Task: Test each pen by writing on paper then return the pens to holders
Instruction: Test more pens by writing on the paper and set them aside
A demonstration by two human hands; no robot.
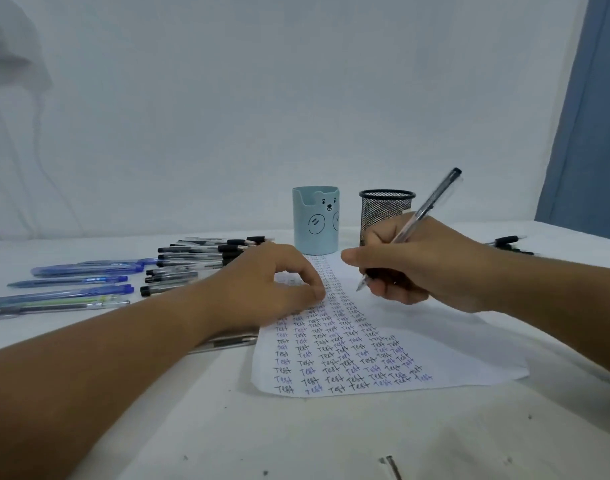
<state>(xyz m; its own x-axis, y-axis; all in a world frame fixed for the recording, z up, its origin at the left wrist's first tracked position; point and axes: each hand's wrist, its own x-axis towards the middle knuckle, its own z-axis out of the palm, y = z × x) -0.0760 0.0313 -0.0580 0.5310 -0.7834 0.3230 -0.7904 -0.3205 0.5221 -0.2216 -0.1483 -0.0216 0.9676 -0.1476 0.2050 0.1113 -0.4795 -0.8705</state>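
Observation:
A white sheet of paper (418,344) covered in rows of the word "Test" lies in the middle of the table. My right hand (421,261) grips a clear pen with a black cap end (431,202), its tip down at the paper's right part. My left hand (269,285) rests on the paper's left side with fingers curled, pressing it down. Behind the paper stand a light blue bear holder (315,220) and a black mesh holder (383,211). No pens show above either holder's rim.
Several black-capped clear pens (192,261) and blue pens (75,282) lie in a spread at the left. A silver pen (227,341) lies under my left wrist. A few more pens (508,242) lie at the far right. A white wall rises behind the table.

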